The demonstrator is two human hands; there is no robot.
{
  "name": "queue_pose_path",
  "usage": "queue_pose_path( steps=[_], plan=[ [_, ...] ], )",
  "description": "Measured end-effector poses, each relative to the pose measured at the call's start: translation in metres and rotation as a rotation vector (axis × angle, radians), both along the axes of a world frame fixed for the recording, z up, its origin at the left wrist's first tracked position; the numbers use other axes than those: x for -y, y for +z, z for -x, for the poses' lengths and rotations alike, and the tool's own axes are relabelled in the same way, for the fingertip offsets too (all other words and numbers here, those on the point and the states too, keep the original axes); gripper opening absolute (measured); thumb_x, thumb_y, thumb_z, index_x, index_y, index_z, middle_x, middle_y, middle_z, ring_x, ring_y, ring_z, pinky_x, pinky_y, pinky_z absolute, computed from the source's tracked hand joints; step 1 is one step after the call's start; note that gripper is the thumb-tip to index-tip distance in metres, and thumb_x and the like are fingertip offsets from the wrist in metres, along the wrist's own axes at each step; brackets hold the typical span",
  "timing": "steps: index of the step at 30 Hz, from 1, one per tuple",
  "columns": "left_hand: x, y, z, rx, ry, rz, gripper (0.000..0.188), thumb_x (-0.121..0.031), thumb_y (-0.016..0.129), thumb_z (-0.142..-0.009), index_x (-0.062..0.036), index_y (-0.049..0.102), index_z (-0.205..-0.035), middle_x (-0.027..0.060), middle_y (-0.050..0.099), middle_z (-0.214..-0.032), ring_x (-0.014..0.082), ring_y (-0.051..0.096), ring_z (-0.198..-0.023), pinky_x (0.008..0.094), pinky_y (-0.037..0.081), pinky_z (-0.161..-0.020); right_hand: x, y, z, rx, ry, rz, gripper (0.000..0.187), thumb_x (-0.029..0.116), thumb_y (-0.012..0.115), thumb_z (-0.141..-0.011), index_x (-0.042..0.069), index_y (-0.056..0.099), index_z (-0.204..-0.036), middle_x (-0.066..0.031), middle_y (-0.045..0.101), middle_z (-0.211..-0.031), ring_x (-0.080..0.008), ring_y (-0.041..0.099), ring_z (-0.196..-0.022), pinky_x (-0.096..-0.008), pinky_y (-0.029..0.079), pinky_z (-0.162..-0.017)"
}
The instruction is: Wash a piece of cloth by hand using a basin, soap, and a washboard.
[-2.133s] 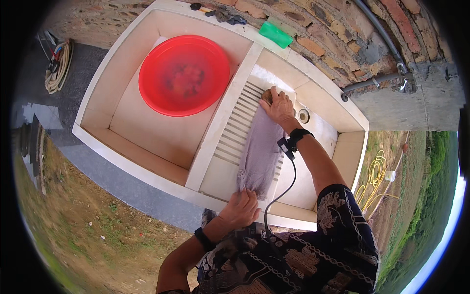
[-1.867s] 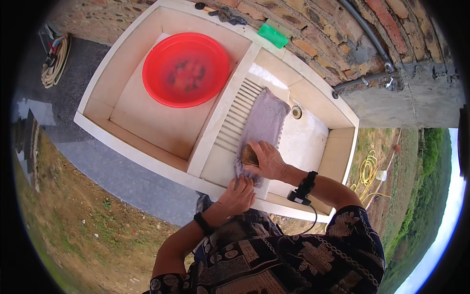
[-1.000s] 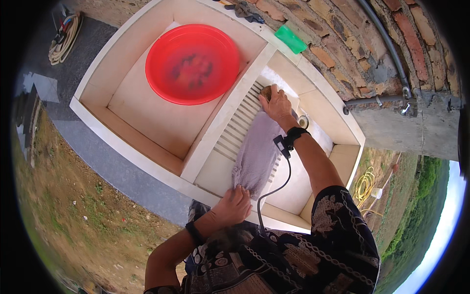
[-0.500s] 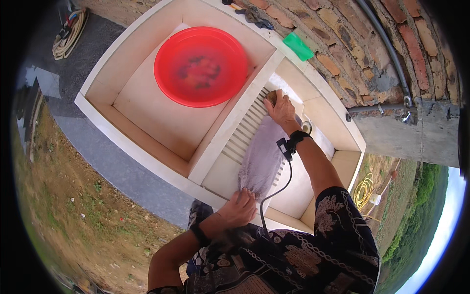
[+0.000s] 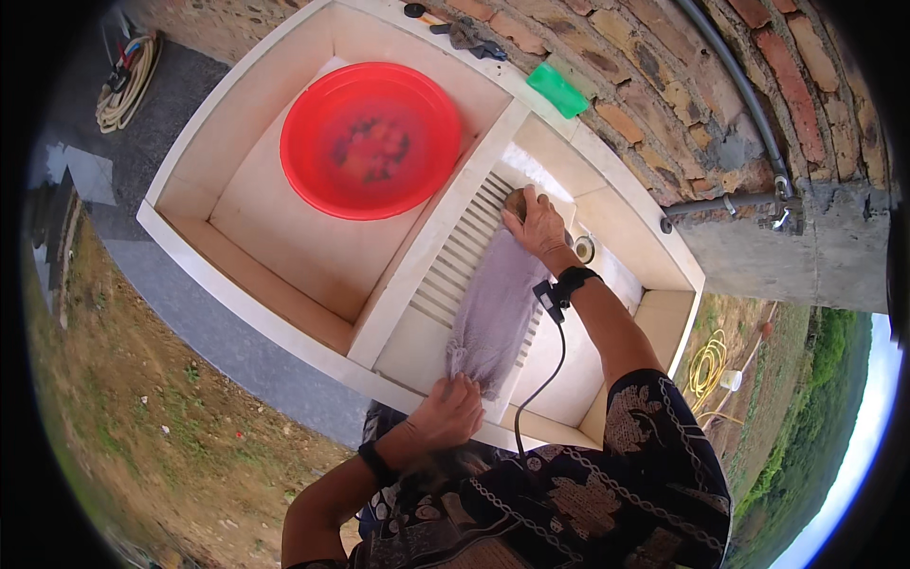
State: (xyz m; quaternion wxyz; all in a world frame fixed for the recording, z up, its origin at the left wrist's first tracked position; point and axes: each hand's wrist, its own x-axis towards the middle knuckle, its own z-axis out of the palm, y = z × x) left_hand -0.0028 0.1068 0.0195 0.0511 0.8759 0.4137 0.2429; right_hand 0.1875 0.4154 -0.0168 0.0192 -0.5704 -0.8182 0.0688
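A wet grey-purple cloth (image 5: 493,303) lies stretched lengthwise over the ribbed washboard (image 5: 445,275) in the right half of a tiled double wash basin (image 5: 370,339). My left hand (image 5: 445,411) pinches the cloth's near end by the front rim. At the cloth's far end, my right hand (image 5: 537,226) is closed over a brown, rounded scrub brush (image 5: 515,202); its underside is hidden. A black device with a cable (image 5: 550,296) is strapped at my right wrist.
A red plastic tub (image 5: 294,142) with water and a blurred dark and reddish heap stands in the left basin. A small round container (image 5: 584,249) sits beside the washboard. A green object (image 5: 557,90) and dark gloves (image 5: 469,40) lie on the back ledge, below a brick wall (image 5: 626,71).
The whole view has shifted slightly, moving the basin a little left and down. Both hands keep their places on the brush and the cloth's near end.
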Motion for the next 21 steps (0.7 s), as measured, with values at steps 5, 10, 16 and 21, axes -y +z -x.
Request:
queue_pose_path(
  steps=[5,10,16,21],
  plan=[
    [-0.014,0.001,-0.017,-0.017,0.018,0.050,0.040,-0.028,0.056,-0.084,0.0055,0.063,-0.105,0.0178,0.057,-0.106,0.0326,0.050,-0.107,0.0476,0.040,-0.087,0.065,0.021,-0.002,-0.111,0.170,0.122,0.070,0.049,0.065,-0.081,0.001,0.041,-0.126,-0.0244,0.056,-0.099,-0.0395,0.060,-0.091,-0.0460,0.050,-0.075],
    [-0.022,-0.010,-0.017,-0.029,0.072,0.060,0.040,-0.028,0.057,-0.082,0.0052,0.064,-0.103,0.0176,0.057,-0.106,0.0330,0.050,-0.107,0.0472,0.041,-0.087,0.135,0.019,-0.028,-0.315,0.534,0.117,0.076,0.049,0.069,-0.077,-0.002,0.042,-0.127,-0.0202,0.052,-0.099,-0.0371,0.056,-0.085,-0.0466,0.048,-0.075],
    [-0.046,-0.013,-0.044,-0.056,0.045,0.045,0.040,-0.030,0.058,-0.081,0.0044,0.064,-0.102,0.0173,0.057,-0.105,0.0314,0.051,-0.107,0.0454,0.042,-0.086,-0.052,-0.023,-0.060,0.024,0.039,-0.049,0.059,0.052,0.059,-0.084,0.004,0.043,-0.115,-0.0217,0.056,-0.096,-0.0375,0.061,-0.085,-0.0437,0.052,-0.069],
    [-0.025,-0.006,-0.047,-0.040,0.079,0.113,0.039,-0.027,0.060,-0.080,0.0048,0.062,-0.102,0.0183,0.056,-0.106,0.0319,0.051,-0.107,0.0469,0.042,-0.087,0.073,0.008,-0.045,-0.185,0.294,0.125,0.070,0.054,0.063,-0.081,0.003,0.041,-0.125,-0.0216,0.055,-0.096,-0.0387,0.060,-0.086,-0.0471,0.051,-0.075]
  ],
)
